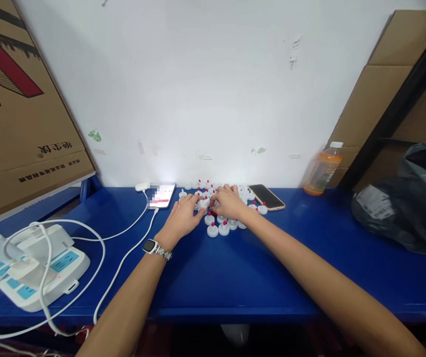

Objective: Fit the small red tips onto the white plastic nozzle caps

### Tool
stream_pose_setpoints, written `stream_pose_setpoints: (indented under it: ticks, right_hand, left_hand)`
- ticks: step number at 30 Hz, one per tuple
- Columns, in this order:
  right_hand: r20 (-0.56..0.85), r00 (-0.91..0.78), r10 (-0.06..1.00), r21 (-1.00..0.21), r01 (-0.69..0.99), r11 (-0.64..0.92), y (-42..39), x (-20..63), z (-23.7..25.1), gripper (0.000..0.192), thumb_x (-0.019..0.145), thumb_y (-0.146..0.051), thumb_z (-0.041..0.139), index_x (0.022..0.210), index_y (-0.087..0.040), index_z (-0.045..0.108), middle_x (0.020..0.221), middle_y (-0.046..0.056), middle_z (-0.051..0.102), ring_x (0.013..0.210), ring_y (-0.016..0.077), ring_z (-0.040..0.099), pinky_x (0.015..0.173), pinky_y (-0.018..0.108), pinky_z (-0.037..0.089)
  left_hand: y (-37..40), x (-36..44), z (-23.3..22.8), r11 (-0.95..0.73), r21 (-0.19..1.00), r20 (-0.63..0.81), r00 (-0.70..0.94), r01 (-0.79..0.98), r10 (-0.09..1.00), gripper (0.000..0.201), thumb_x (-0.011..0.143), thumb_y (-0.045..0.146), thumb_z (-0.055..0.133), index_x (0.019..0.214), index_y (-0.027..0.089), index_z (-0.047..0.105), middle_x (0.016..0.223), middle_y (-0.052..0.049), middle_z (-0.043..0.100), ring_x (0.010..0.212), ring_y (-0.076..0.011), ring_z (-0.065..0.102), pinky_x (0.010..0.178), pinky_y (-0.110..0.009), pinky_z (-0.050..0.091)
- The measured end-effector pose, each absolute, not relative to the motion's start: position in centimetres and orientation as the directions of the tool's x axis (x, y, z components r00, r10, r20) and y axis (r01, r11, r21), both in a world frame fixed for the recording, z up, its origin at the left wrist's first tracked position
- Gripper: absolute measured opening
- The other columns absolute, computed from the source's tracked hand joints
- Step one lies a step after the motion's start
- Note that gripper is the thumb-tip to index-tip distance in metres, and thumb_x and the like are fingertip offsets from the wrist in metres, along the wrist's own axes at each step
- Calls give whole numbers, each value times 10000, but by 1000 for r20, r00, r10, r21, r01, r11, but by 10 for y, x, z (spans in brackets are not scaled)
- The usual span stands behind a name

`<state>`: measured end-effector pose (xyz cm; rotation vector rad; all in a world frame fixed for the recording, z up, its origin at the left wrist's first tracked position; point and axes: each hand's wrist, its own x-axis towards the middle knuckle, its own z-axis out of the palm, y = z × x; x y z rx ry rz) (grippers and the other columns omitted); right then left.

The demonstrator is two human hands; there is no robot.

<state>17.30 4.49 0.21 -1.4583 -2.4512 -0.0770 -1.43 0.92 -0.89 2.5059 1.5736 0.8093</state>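
Left hand and right hand were together at the middle of the blue table, fingers curled down over a cluster of small white caps with red tips; each seemed to pinch a cap between fingertips, but the grip was too small to tell for sure. Caps sat bunched near the wall, likely kept close so both hands could reach them without moving the arms. A watch was on the left wrist. A lit phone lay just left of the caps, plugged to a white cable running toward the power strip at the left edge. A dark phone lay just right of the caps, a juice bottle farther right against the wall, and a black bag at the far right.
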Motion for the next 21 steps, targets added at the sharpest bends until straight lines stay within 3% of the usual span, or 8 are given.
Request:
stream_pose_setpoints:
  ticks: [8, 11, 14, 18, 21]
  right_hand:
    - [270, -434, 860, -121, 871, 477, 49, 171, -5, 132, 821, -311, 675, 842, -233, 779, 980, 118, 643, 1048, 306, 459, 898, 449, 264]
    - [332, -412, 849, -176, 857, 485, 49, 171, -7, 135, 836, -285, 651, 804, -216, 762, 961, 109, 658, 1035, 292, 478, 902, 448, 283]
    - [476, -302, 826, -377, 778, 502, 45, 172, -5, 164, 869, -291, 612, 789, -198, 722, 930, 81, 683, 983, 252, 528, 892, 419, 335]
    - [512, -129, 849, -751, 412, 516, 35, 173, -1, 209, 873, -373, 604, 820, -184, 674, 805, 38, 692, 776, 183, 597, 750, 323, 439]
    - [506, -82, 858, -813, 285, 507, 27, 171, -1, 247, 844, -418, 628, 809, -177, 672, 756, 28, 679, 723, 172, 598, 702, 302, 454]
  left_hand:
    - [6, -14, -8, -473, 327, 381, 343, 818, 858, 328, 958, 397, 495, 1185, 181, 591, 1136, -108, 635, 1090, -296, 591, 939, -450, 465]
    - [7, -14, -7, -475, 334, 386, 342, 814, 857, 334, 956, 408, 498, 1185, 183, 591, 1134, -105, 636, 1081, -291, 595, 936, -444, 468]
    - [8, -15, -7, -481, 347, 400, 337, 805, 852, 337, 954, 420, 497, 1180, 188, 591, 1131, -102, 637, 1064, -284, 600, 931, -438, 470]
    - [9, -15, -7, -496, 358, 408, 345, 791, 845, 337, 959, 439, 476, 1162, 193, 586, 1100, -100, 642, 1028, -279, 608, 897, -428, 476]
    - [8, -13, -7, -518, 373, 406, 367, 769, 837, 344, 970, 458, 447, 1150, 196, 579, 1076, -99, 646, 1004, -275, 614, 879, -421, 474]
